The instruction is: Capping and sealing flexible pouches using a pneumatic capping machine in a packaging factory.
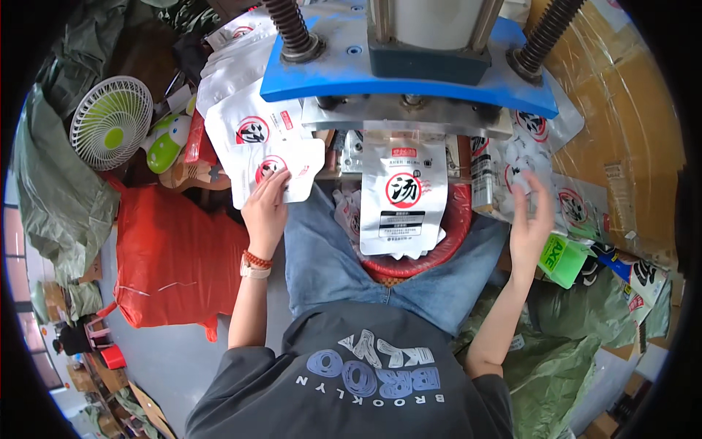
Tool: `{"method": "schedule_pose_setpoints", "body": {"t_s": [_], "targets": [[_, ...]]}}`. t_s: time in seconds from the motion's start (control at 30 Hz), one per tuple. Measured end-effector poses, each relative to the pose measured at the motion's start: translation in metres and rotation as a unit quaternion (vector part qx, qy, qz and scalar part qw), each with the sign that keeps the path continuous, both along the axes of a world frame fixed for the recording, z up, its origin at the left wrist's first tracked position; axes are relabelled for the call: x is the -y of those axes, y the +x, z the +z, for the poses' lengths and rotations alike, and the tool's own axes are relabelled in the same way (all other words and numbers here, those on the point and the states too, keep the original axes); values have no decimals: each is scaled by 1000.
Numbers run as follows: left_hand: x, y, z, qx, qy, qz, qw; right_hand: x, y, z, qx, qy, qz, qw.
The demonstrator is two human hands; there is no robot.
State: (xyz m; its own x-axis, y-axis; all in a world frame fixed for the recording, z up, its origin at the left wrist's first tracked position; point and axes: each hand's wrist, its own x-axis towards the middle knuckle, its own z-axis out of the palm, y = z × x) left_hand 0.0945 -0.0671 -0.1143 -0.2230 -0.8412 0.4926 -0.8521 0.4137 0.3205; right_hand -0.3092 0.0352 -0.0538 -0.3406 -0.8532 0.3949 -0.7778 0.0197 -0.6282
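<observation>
My left hand pinches a silver pouch with a red ring and black character, over a fanned stack of similar pouches. My right hand is at the right with its fingers apart. Its fingertips are at the near edge of a heap of small white pieces, too small to name. Between my hands, another silver pouch hangs from under a press with a blue plate. Its top edge is hidden beneath the metal bar. Below it, a red-lined basket holds more pouches between my knees.
A red bag stands at my left, under a white and green fan. On the right are a green plastic container, a blue and white package and a large cardboard sheet. Threaded, spring-like posts flank the press.
</observation>
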Motion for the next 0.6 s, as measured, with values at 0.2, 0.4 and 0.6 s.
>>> {"method": "schedule_pose_setpoints", "body": {"t_s": [0.2, 0.4, 0.6], "targets": [[-52, -39, 65, -146, -36, -64, 987, -25, 76, 73, -99, -206, 157, 961], [-79, -62, 112, -56, -55, -269, 960, -32, 113, 82, -142, -143, 364, 909], [-76, -86, 94, -177, 134, -341, 913, -33, 105, 88, -21, -65, 320, 945]]}}
